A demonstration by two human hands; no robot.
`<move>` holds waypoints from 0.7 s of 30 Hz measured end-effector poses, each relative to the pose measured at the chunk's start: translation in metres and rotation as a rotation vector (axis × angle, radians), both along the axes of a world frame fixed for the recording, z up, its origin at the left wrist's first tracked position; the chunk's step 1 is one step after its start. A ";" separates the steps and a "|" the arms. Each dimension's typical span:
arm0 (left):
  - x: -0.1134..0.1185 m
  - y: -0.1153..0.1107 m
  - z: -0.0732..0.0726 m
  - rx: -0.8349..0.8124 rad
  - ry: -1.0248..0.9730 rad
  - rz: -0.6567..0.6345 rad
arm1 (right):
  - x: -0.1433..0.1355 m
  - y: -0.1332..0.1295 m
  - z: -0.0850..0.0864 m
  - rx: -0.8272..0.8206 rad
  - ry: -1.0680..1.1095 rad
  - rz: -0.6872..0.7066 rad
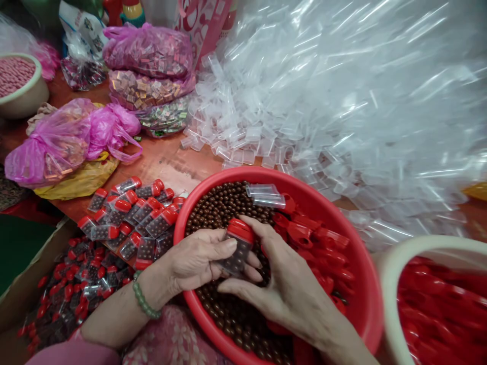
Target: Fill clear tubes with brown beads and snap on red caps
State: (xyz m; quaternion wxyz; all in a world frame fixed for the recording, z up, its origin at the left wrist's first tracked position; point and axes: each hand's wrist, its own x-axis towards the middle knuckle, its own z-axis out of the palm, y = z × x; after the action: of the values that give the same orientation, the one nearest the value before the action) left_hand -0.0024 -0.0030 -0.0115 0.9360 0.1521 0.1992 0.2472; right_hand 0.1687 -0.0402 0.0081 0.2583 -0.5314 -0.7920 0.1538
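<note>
My left hand (194, 256) grips a small clear plastic container (236, 256) with a red cap, filled with dark brown balls. Its thumb lies across the front and its fingertips show behind. Around the other side curves my right hand (281, 276), index finger at the cap and thumb by the lower end. Both hands are above a red basin (375, 299) holding brown balls (222, 205), a heap of red plastic caps (317, 235) and a few clear plastic sleeves (265, 195).
Filled red-capped containers (131, 213) lie piled on the table left of the basin, more in a cardboard box (23, 258) below. A large heap of clear sleeves (323, 101) spreads behind. A cream tub (391, 284) of red parts stands right; pink bags (49, 137) lie back left.
</note>
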 end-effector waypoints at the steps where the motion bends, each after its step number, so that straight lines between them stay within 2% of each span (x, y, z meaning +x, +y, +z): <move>1: 0.001 0.000 0.000 0.004 0.006 -0.003 | -0.003 0.001 -0.002 0.052 -0.038 -0.008; 4: 0.002 -0.001 0.000 0.039 0.035 -0.016 | -0.008 0.004 -0.005 0.176 -0.108 -0.005; 8: 0.003 -0.001 0.004 0.075 0.052 -0.040 | -0.009 0.005 -0.004 0.245 -0.090 -0.003; 14: 0.002 -0.002 0.007 0.092 0.061 -0.060 | -0.010 0.004 -0.003 0.279 -0.041 -0.002; 21: 0.002 -0.004 0.002 0.087 0.032 -0.071 | -0.010 0.001 -0.002 0.275 0.000 0.005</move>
State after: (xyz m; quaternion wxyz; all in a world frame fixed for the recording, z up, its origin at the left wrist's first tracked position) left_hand -0.0004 -0.0070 -0.0093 0.9333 0.2037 0.1978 0.2197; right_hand 0.1587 -0.0392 0.0061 0.3283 -0.4888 -0.8070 0.0446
